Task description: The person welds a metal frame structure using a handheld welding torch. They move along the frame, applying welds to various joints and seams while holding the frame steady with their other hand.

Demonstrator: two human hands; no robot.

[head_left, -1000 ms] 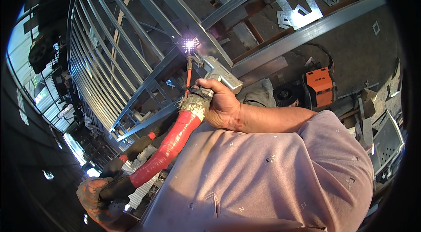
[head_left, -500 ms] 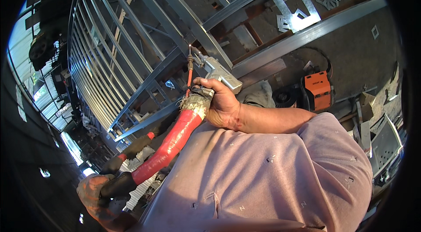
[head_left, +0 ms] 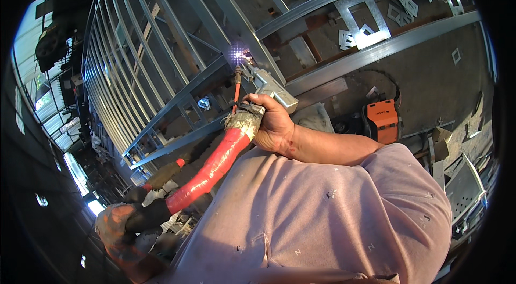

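Observation:
My right hand (head_left: 274, 125) is bare and closed around the handle of a silver welding gun (head_left: 271, 90). A thin orange tube (head_left: 237, 93) runs along the gun to its nozzle. A bright violet-white glow (head_left: 238, 55) covers the tip where it meets the metal frame (head_left: 228, 15). From the handle a hose (head_left: 207, 171), bound in frayed tape and red wrap, slopes down left into a black section (head_left: 148, 215). My left hand (head_left: 115, 230), in what looks like a grey and orange glove, is wrapped round that black section; its fingers are partly unclear.
Many parallel metal bars (head_left: 121, 69) fan out on the left. A long rail (head_left: 387, 45) crosses the right, with a square cut-out plate (head_left: 366, 18) beside it. An orange machine (head_left: 382, 121) stands right of my forearm. A perforated metal panel (head_left: 466, 192) and scraps lie farther right.
A bright violet-white glow has appeared at the nozzle tip, where only a small light showed before. The view has shifted slightly; both hands keep their hold.

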